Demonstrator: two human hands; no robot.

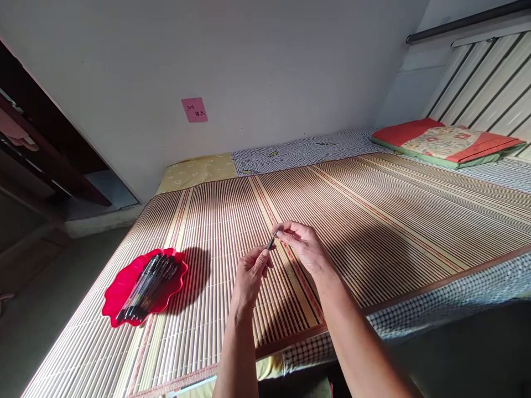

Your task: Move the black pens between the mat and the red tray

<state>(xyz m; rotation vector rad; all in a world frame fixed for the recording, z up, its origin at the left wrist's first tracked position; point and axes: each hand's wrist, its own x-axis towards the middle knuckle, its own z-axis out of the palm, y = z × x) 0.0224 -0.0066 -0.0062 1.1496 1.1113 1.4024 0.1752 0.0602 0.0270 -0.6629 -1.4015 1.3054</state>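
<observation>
My left hand (pixel 251 270) is closed in a pinch around a short visible stretch of a dark, slim pen (pixel 271 241), held tilted above the bamboo mat (pixel 224 232). At the pen's upper end, the thumb and fingertips of my right hand (pixel 303 243) are closed on its tip. My fingers hide the rest of the pen. To the left of both hands, a red scalloped plate (pixel 114 287) rests on the mat. A bundle of several clear pens (pixel 150 284) with black caps lies across it.
The mat covers a bed with checked bedding (pixel 435 318) along its front edge. A folded red floral quilt (pixel 448 141) lies at the far right. Behind the bed is a pale wall with a pink paper note (pixel 194 110). A doorway opens at the left.
</observation>
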